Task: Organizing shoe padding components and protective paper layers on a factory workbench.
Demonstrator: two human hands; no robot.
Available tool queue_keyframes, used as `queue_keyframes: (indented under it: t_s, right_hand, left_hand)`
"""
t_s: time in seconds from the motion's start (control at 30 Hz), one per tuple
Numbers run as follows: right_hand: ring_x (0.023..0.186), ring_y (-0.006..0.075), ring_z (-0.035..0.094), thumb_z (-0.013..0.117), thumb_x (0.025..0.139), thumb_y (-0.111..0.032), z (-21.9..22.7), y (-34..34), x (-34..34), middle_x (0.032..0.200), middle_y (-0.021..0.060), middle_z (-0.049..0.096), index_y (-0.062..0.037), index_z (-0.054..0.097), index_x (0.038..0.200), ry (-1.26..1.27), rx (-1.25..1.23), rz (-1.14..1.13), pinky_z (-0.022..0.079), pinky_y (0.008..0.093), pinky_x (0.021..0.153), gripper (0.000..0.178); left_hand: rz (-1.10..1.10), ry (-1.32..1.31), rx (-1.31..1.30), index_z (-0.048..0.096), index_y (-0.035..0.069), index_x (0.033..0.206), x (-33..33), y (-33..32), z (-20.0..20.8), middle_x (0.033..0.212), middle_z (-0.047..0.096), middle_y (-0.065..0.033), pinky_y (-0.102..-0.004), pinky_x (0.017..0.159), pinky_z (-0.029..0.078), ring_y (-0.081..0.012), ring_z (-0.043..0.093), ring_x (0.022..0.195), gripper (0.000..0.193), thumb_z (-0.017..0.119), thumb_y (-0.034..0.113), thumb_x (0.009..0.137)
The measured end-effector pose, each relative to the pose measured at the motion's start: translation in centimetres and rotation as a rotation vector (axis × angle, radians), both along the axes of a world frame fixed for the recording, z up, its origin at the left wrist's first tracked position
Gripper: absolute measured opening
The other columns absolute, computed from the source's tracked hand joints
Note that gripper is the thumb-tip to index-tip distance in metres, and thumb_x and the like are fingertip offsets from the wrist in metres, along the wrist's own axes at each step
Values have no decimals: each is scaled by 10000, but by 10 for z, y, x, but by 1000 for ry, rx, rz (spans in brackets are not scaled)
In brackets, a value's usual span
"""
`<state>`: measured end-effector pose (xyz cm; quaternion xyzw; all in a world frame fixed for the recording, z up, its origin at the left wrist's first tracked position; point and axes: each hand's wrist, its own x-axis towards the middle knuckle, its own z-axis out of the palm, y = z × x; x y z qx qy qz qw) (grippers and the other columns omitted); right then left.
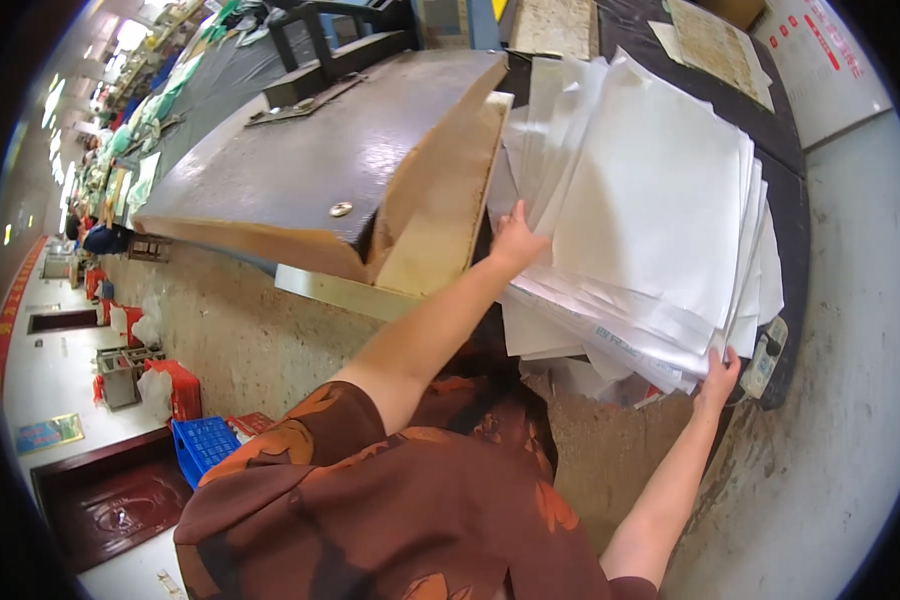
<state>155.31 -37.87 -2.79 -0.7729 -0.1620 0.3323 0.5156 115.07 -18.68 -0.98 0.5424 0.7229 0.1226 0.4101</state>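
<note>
A thick, uneven stack of white paper sheets (660, 190) lies on the dark-covered table to the right, its edges fanned out. My left hand (518, 243) grips the stack's left edge, with the thumb across the top sheets and some fingers hidden. At the near right corner, my right hand (718, 380) pinches the sheets between thumb and fingers. Along the near edge several layers sag and bend, and printed marks show on one of them. Crumpled, thinner sheets stick out underneath, above the floor.
Left of the stack stands a press-like machine with a broad grey lid (320, 150) and brown, worn edges. A small pale control box (765, 358) sits by the table's right corner. The wall (865, 260) is close on the right. Blue and red crates (205, 447) stand far left.
</note>
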Motion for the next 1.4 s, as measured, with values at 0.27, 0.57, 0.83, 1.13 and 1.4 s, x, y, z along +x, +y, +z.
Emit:
queue_keyframes:
  t_s: [0.27,0.57,0.83,1.13,1.4]
  right_hand:
    - [871,88,595,636,930,-209,121,105,-80,987,50,650,36,547,1213,48,314,283,471,219,763,385]
    - [838,114,587,676,902,-204,96,88,-110,939,25,636,-32,598,1165,-63,379,255,473,238,768,324]
    - [743,138,588,683,844,-101,-32,-110,-3,840,32,638,-50,646,1041,-51,333,-505,491,271,702,207]
    - [818,195,641,683,804,-128,-220,-161,-121,927,83,678,-37,650,1066,493,-189,-438,510,312,764,279]
    - [893,205,622,712,797,-118,-281,-65,-154,1081,116,629,5,577,1209,647,-49,-567,527,336,770,451]
  left_hand:
    - [-446,112,247,235,46,1499,-26,-43,22,1483,288,-292,-442,1144,242,-396,255,1404,1031,770,405,694]
    - [-852,64,83,220,75,1513,83,-106,42,1529,200,-292,-441,1147,230,-402,212,1427,999,779,391,748]
    - [-832,312,154,389,79,1449,100,-106,8,1529,244,-253,-429,1134,247,-390,244,1418,679,635,374,889]
    - [-1436,49,525,624,33,1161,124,-170,53,1196,548,-183,-415,933,433,-332,551,1071,465,743,59,712]
    - [-1582,-79,-347,670,56,1080,136,-208,4,1049,628,-111,-354,870,494,-301,611,994,294,685,19,789]
